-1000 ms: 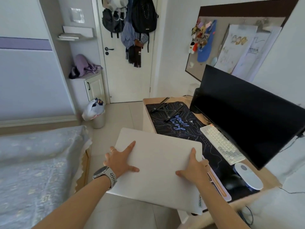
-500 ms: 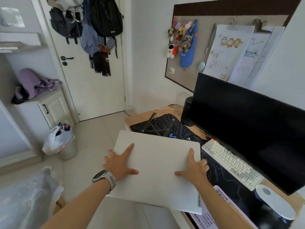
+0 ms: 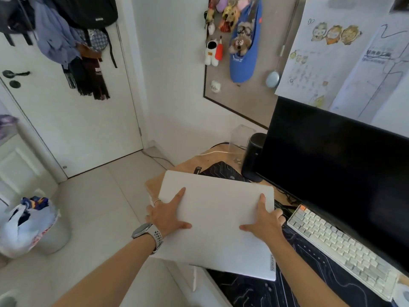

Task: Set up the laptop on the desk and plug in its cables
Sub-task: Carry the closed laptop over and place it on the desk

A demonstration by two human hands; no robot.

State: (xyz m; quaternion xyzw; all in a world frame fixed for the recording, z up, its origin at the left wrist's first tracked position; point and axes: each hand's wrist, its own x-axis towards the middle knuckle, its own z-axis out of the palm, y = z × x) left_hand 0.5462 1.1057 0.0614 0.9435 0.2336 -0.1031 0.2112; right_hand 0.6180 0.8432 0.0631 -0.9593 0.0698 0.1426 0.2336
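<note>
both hands, the left hand (image 3: pixel 168 214) and right hand (image 3: pixel 266 222), are gripping the closed laptop (image 3: pixel 218 220) by its side edges, fingers spread on the lid, over the desk (image 3: pixel 188 167) corner. best lowering it level onto the black mat (image 3: pixel 223 171), clear of the keyboard (image 3: pixel 340 244).

A home bedroom study corner: white panelled door (image 3: pixel 73 120) hung with coats, corkboard (image 3: pixel 254 89) of plush toys, wooden table (image 3: pixel 188 167) bearing black monitor (image 3: pixel 332 156).
</note>
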